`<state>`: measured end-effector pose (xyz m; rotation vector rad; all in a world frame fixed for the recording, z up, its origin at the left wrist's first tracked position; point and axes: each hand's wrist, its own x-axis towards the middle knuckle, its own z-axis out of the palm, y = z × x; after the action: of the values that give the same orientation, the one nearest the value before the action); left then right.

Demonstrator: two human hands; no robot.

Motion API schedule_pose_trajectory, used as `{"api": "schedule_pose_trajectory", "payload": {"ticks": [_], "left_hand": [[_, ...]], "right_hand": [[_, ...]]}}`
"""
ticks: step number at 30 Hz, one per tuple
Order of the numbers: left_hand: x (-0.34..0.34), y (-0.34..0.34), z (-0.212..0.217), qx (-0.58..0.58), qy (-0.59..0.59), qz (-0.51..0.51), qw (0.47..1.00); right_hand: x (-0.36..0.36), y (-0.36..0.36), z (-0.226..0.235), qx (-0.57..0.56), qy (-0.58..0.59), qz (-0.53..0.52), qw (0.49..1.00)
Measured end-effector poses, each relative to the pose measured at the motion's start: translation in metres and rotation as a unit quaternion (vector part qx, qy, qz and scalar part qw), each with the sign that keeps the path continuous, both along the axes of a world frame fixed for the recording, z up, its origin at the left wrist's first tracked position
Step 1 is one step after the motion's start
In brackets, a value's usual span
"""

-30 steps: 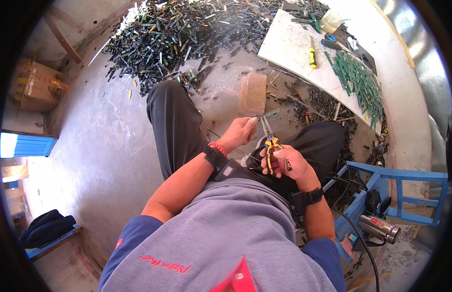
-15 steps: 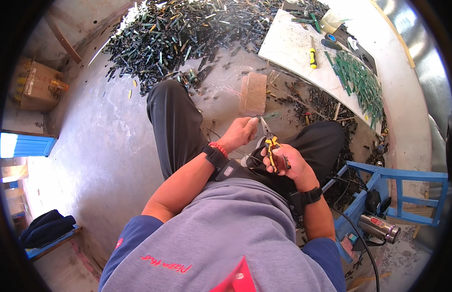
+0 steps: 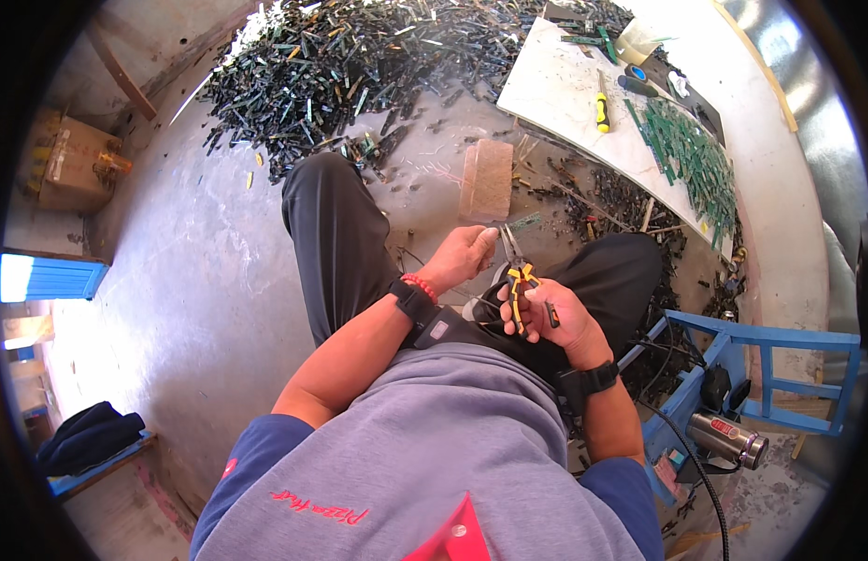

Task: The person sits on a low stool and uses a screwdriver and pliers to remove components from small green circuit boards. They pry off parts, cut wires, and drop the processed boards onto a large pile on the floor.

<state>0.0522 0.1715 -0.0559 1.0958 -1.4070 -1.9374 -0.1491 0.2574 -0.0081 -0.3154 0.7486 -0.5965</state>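
My left hand [image 3: 462, 256] is closed in a pinch between my knees. A thin green strip [image 3: 524, 222], like a narrow piece of circuit board, reaches out beyond its fingertips; the gripped end is hidden. My right hand [image 3: 557, 314] is wrapped round needle-nose pliers [image 3: 521, 273] with yellow and black handles. The plier jaws point away from me, slightly apart, right beside the left fingertips and the strip. Whether the jaws touch the strip I cannot tell.
A large heap of dark strips [image 3: 312, 79] lies ahead. A brick [image 3: 486, 180] stands before my hands. On the white board [image 3: 546, 79] at right are a yellow screwdriver [image 3: 602, 110] and green strips [image 3: 686, 154]. A blue stool [image 3: 756, 329] with a steel flask [image 3: 728, 438] is near my right arm.
The plier jaws have parted a little, and the handles have spread slightly. The green strip has shifted a little to the right with the left fingertips.
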Motion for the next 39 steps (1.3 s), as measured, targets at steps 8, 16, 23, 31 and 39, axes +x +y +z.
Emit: {"api": "schedule_pose_trajectory", "payload": {"ticks": [8, 16, 23, 31, 39], "left_hand": [[-0.001, 0.000, -0.001, -0.013, -0.010, 0.010, 1.000], [-0.001, 0.001, -0.004, -0.080, -0.042, 0.009, 0.996], [-0.001, 0.001, 0.000, -0.075, -0.042, 0.017, 0.996], [0.000, 0.002, 0.004, 0.010, -0.003, 0.025, 1.000], [0.001, 0.000, 0.004, 0.052, 0.031, 0.028, 0.998]], "right_hand": [[0.008, 0.002, 0.000, 0.001, -0.011, -0.017, 1.000], [0.011, 0.003, 0.001, 0.025, -0.023, -0.037, 0.999], [0.014, 0.005, 0.001, 0.036, -0.041, -0.064, 0.996], [0.008, 0.007, 0.009, -0.025, 0.064, -0.034, 0.997], [-0.010, -0.001, 0.025, -0.077, 0.104, 0.024, 0.991]]}}
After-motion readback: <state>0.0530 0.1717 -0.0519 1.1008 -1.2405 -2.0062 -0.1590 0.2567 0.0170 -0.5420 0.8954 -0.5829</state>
